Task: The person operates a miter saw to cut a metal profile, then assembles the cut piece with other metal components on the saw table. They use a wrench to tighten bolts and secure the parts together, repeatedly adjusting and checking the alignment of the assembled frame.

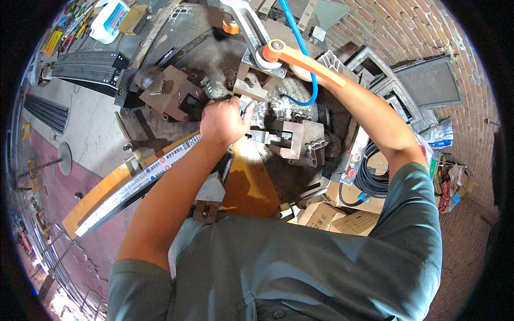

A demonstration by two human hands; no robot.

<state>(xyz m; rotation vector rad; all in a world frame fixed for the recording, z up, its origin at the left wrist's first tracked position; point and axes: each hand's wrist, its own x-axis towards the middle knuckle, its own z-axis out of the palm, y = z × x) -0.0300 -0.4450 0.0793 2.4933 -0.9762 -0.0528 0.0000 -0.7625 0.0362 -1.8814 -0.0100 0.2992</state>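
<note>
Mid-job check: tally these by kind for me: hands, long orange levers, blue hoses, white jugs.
Hands: 2 (left hand; right hand, partly hidden)
Long orange lever: 1
Blue hose: 1
White jug: 1
Total: 5

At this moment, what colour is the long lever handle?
The lever handle is orange, best seen in the head view.

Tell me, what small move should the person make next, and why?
Perhaps ease the left hand back slightly before the lever moves: that hand sits close to the metal block, and the right hand is up beside the lever, though its grip is partly hidden.
</note>
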